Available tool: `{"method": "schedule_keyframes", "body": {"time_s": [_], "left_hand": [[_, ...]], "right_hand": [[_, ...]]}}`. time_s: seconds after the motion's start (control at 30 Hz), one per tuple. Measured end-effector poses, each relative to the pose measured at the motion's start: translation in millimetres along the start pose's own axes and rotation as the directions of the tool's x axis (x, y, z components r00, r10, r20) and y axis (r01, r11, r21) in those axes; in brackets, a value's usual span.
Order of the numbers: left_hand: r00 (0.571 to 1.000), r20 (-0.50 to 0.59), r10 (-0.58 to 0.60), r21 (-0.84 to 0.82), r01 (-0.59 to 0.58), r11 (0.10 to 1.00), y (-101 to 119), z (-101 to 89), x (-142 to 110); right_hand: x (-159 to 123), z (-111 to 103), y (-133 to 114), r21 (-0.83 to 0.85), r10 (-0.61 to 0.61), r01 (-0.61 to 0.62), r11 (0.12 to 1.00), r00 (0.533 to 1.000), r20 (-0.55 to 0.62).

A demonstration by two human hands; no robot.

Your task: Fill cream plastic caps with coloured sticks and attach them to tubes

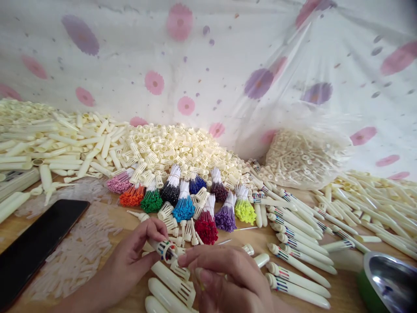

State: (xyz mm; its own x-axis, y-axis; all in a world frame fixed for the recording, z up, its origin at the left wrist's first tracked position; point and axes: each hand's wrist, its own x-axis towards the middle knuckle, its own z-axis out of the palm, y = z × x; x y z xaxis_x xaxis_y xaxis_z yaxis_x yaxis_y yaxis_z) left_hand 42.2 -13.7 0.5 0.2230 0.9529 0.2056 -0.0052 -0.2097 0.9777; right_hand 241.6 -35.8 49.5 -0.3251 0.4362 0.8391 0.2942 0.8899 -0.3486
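My left hand (140, 252) pinches a cream slotted pen part (162, 248) between thumb and fingers. Its open end faces right, and bits of several colours show inside it. Close against that end, my right hand (228, 274) is closed, fingertips together. A small cream tip shows by its index finger and a trace of yellow by its thumb; what it grips is mostly hidden. Below the hands lie cream pen barrels (166, 293). Beyond them stand bundles of ink refills with coloured ends, among them red (206, 224), light blue (183, 208), purple (226, 217) and yellow (245, 211).
Behind the bundles rises a heap of slotted cream parts (182, 145). Pens with coloured sliders (298, 291) lie in rows at right, beside a metal bowl (391, 278). A black phone (39, 248) and small clear tubes (74, 261) lie left. A plastic bag (302, 156) holds pale parts.
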Motion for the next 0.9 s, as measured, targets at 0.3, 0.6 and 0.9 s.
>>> {"method": "schedule_keyframes", "body": {"time_s": [0.3,0.6,0.9], "left_hand": [[1.000,0.015,-0.015,-0.011,0.015,1.000,-7,-4.8,-1],[1.000,0.007,-0.027,-0.056,0.027,0.998,-9,-6.2,1],[0.998,0.025,-0.066,0.010,0.066,0.998,-16,-9.1,3]], "right_hand": [[15,-7,7,-0.019,0.029,-0.028,0.999,0.997,0.077],[5,-4,14,-0.061,0.085,-0.075,0.995,0.978,0.193],[8,8,31,-0.140,0.022,-0.009,0.990,0.995,0.097]]}}
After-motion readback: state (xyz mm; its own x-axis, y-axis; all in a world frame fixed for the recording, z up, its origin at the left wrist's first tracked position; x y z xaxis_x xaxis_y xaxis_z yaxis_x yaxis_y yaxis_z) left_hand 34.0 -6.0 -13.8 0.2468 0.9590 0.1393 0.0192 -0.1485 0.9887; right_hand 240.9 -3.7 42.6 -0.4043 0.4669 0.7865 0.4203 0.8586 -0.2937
